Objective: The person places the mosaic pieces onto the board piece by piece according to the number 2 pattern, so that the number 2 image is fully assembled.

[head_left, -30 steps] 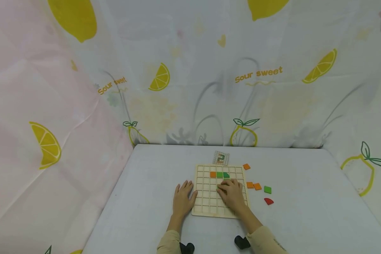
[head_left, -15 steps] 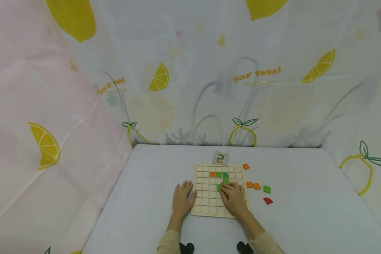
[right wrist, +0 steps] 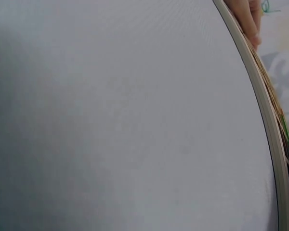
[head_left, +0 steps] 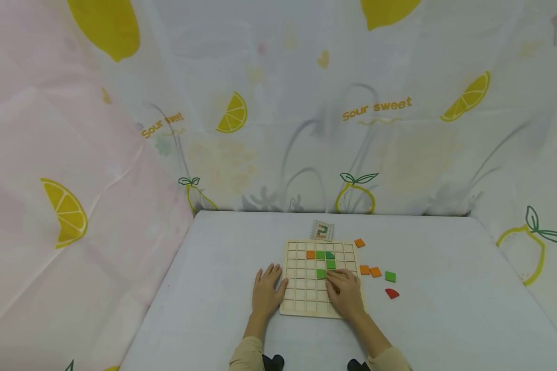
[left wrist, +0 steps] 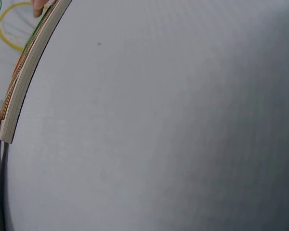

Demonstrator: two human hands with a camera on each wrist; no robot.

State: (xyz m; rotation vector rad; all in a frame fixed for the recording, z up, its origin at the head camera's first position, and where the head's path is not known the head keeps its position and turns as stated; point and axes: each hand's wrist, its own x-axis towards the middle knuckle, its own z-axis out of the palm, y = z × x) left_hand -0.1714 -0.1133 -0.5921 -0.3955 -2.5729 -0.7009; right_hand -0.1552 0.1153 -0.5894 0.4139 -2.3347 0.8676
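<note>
A wooden grid board lies on the white table. In its upper part sit an orange square tile, a green square tile and a dark green tile in a row. Below the dark green one is another green tile, and diagonally down-left a further green tile. My right hand is over the board's right half, fingertips right at this last tile's right edge; nothing shows between them. My left hand lies flat on the table, thumb against the board's left edge.
Behind the board lies a small pattern card. To its right are orange tiles, a green tile and a red quarter-round tile. A lemon-print cloth hangs behind the table. The wrist views mostly show tabletop and the board's side.
My right hand has drawn back slightly right and toward me, uncovering the lower green tile and the one above it. My left hand has stayed put.
</note>
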